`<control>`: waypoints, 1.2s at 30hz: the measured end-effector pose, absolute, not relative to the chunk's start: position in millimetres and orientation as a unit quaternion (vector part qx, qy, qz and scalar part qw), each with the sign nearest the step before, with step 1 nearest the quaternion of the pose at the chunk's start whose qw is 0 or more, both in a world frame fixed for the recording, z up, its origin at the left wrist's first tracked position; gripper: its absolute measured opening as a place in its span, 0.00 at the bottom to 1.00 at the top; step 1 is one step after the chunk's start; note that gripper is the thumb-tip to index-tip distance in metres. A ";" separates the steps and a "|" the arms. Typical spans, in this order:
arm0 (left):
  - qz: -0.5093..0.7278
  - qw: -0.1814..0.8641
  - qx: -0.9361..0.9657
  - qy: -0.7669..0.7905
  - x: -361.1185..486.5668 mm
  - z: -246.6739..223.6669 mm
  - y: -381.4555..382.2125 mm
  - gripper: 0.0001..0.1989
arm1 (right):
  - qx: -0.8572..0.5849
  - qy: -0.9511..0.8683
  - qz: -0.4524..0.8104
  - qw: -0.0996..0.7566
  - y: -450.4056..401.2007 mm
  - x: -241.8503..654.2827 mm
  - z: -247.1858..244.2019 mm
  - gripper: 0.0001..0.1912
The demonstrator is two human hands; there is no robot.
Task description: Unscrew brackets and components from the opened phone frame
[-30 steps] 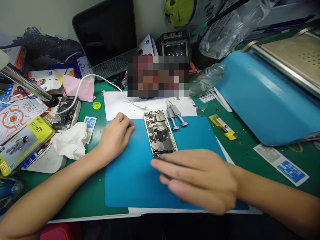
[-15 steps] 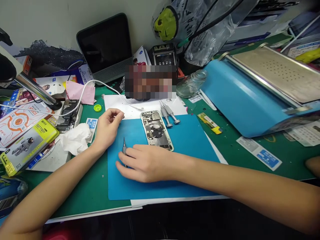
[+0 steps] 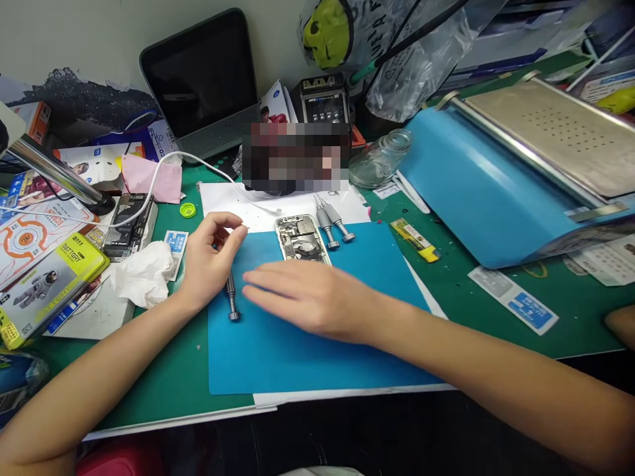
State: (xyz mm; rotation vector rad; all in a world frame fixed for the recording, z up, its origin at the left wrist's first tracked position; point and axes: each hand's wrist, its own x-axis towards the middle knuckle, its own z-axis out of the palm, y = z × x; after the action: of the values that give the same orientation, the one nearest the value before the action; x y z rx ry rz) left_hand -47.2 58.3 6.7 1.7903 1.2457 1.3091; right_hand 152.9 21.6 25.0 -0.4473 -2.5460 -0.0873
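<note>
My left hand [image 3: 211, 258] is raised over the left edge of the blue mat [image 3: 317, 367], thumb and forefinger pinched. A tiny dark speck shows at the fingertips, too small to name. Right beside that hand a grey screwdriver [image 3: 232, 301] lies on the mat, its upper end hidden. My right hand [image 3: 312, 297] hovers across the mat with fingers stretched out to the left and nothing visible in them. It covers the lower part of an opened phone [image 3: 300, 238], whose inner parts are exposed. Two more grey screwdrivers [image 3: 332, 221] lie just right of the phone.
White paper [image 3: 223, 201] sticks out behind the mat. A white cable [image 3: 171, 157] arcs over the left side. Crumpled tissue [image 3: 143, 274] and a yellow battery box [image 3: 57, 284] lie left. On the right stand a glass jar [image 3: 380, 162] and a large blue machine [image 3: 446, 192].
My right hand has let go of the screwdriver and moved up and right, now covering more of the phone. The screwdriver lies farther left, beside my left hand. The view has shifted slightly.
</note>
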 end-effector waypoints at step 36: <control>0.323 0.349 0.793 0.382 -11.8 16.5 38.2 0.06 | -0.279 -0.895 0.099 0.333 47.2 207.6 3.0 0.05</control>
State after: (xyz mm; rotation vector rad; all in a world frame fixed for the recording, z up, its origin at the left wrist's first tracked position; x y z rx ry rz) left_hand -11.8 38.2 16.5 2.0549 0.9897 0.8367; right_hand 207.6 47.2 3.0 -0.7279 -2.3389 0.2588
